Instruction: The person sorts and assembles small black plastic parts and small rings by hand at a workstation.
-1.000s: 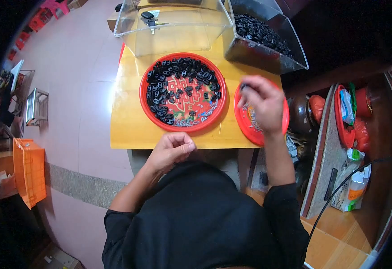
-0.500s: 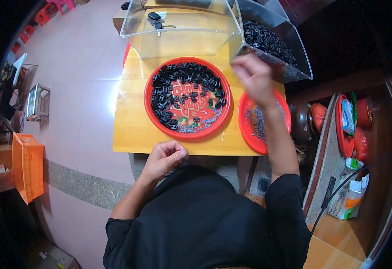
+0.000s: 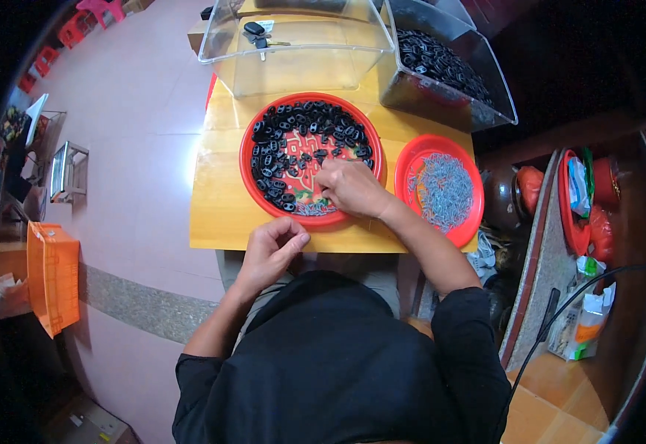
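Note:
A large round red tray (image 3: 245, 166) lies on the yellow table, with many small black two-holed plastic parts (image 3: 265, 164) around its inside. Silvery screws or pins (image 3: 312, 210) gather at its near edge. My right hand (image 3: 354, 189) reaches over the tray's right side, fingertips pinched down on its floor; what they hold is hidden. At the near table edge, my left hand (image 3: 269, 255) has curled fingers with the thumb against them, and whatever is in it does not show. A smaller red tray (image 3: 477, 196) on the right bears a heap of similar silvery pieces (image 3: 447, 189).
A clear plastic bin (image 3: 300, 74) stands behind the large tray, with keys (image 3: 261, 44) showing by it. To its right, another clear bin (image 3: 448, 109) holds a mass of black parts (image 3: 437, 63). An orange crate (image 3: 55, 285) is at the left; a shelf with bags (image 3: 589, 325) is at the right.
My right hand has come down from near the black-parts bin, leftward and nearer, into the large tray. The smaller tray is now uncovered. My left hand has shifted slightly up, still curled.

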Demonstrator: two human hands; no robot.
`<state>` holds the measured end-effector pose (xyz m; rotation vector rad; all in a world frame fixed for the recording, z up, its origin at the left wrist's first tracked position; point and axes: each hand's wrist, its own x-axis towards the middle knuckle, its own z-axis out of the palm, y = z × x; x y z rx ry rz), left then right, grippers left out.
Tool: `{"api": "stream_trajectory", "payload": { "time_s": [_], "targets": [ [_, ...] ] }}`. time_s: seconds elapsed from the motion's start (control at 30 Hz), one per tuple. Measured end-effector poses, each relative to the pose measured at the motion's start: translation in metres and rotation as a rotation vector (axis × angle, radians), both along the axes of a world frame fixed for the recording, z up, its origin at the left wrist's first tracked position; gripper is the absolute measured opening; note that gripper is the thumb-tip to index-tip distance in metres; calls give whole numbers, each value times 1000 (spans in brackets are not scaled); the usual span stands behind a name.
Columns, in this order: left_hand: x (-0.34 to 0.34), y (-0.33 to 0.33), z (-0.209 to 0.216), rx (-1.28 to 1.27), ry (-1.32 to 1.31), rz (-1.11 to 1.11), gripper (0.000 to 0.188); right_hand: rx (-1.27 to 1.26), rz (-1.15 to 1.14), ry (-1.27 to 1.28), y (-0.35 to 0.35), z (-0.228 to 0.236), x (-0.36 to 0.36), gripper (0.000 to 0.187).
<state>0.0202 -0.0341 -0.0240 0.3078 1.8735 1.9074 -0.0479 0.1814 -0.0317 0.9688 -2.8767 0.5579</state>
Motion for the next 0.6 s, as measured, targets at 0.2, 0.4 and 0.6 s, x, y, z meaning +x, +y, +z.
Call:
{"api": "stream_trajectory", "payload": {
  "time_s": [0.2,0.4,0.6],
  "targets": [
    [-41,35,10,-493,846,120,9,-338,-185,28,16,19,10,9],
    [-64,60,-8,-838,934,-23,17,-663,-369,-33,33,34,50,7],
    [-71,69,-9,-931,969,-265,18,-754,-463,-85,42,35,77,6]
  ]
}}
